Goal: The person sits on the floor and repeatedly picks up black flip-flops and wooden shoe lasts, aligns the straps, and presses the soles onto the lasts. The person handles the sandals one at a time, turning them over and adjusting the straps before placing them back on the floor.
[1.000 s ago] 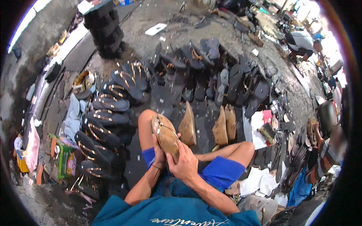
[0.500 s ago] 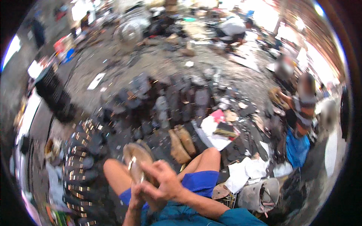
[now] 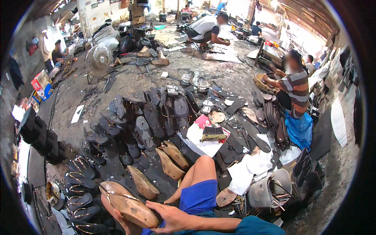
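Observation:
A wooden shoe last (image 3: 137, 211) with a thin, shiny sandal strap across its toe end lies tilted over my lap, at the lower left. My right hand (image 3: 172, 217) grips its heel end, thumb on the upper face and fingers around the side. Along its near left edge is my left hand (image 3: 120, 220), mostly hidden under the last. Just beyond sits a single wooden last (image 3: 143, 183) on the dark floor mat. To its right lies a pair of wooden lasts (image 3: 171, 162), close to my bare leg.
Rows of dark sandals (image 3: 149, 119) spread ahead, with strapped sandals (image 3: 80, 196) at left. White papers (image 3: 250, 168) and a pale bucket of sticks (image 3: 270, 192) are at right. A person in a striped shirt (image 3: 291, 90) works at right; another (image 3: 205, 31) crouches farther back.
The held last has gone from upright to lying flatter, lower and to the left. My right hand has shifted from the strap area to the heel end. The single last on the mat now shows.

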Motion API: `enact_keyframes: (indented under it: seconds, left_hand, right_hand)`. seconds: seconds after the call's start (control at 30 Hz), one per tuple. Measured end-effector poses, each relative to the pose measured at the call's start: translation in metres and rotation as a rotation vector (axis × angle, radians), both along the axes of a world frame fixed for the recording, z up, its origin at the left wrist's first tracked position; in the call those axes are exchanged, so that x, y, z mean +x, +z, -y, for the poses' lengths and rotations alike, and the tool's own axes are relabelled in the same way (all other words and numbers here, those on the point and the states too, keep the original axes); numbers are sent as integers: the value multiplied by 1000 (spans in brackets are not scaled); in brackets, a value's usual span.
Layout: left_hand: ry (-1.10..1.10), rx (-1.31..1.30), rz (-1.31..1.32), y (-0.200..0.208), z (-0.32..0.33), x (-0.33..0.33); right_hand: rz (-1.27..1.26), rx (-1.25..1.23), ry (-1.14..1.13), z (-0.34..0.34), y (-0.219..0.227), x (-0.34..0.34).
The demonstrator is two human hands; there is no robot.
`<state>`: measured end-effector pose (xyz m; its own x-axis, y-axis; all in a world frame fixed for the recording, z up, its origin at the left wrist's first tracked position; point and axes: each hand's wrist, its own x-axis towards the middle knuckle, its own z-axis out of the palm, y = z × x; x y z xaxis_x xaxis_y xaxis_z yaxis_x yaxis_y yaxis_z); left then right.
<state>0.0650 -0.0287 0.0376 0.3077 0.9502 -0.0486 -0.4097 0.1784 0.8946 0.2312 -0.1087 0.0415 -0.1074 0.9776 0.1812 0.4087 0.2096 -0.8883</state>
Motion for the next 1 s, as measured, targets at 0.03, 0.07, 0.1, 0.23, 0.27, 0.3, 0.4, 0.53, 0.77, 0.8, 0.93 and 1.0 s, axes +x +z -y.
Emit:
enact_keyframes:
  seconds: [0.03,0.07,0.1,0.23,0.27,0.3,0.4,0.53,0.77,0.8,0.93,1.0]
  left_hand:
    - [-43,-41,-9,-1,7,-3]
    - [-79,-86,-26,-3,14,-7]
    - [-100,-120,-48,-4,19,-10]
    - [-152,-225,-113,-12,32,-16]
    - [-161,-241,-123,-12,36,-19]
    - [-163,-258,-136,-12,40,-24]
    - [-185,-283,-153,-13,44,-28]
    - [-213,-330,-156,-11,54,-37]
    - [-195,-292,-59,12,40,-37]
    - [-181,-263,-37,18,31,-33]
    - [133,-2,-193,47,-6,20]
    - [75,-4,-288,23,-8,26]
  right_hand:
    - [-249,-71,85,4,6,13]
    - [-407,-173,106,4,6,12]
    - [-563,-277,114,5,6,12]
    - [-891,-705,110,26,-16,-18]
    - [-971,-698,144,31,-16,-18]
    - [-1051,-698,185,34,-11,-18]
    - [-1144,-702,158,49,-4,-18]
    - [-1236,-737,152,60,21,-5]
    - [-1121,-827,125,25,-44,-20]
    - [-1056,-646,-51,16,-48,-18]
    - [-773,-195,155,4,10,16]
    - [-111,-92,-30,1,9,14]
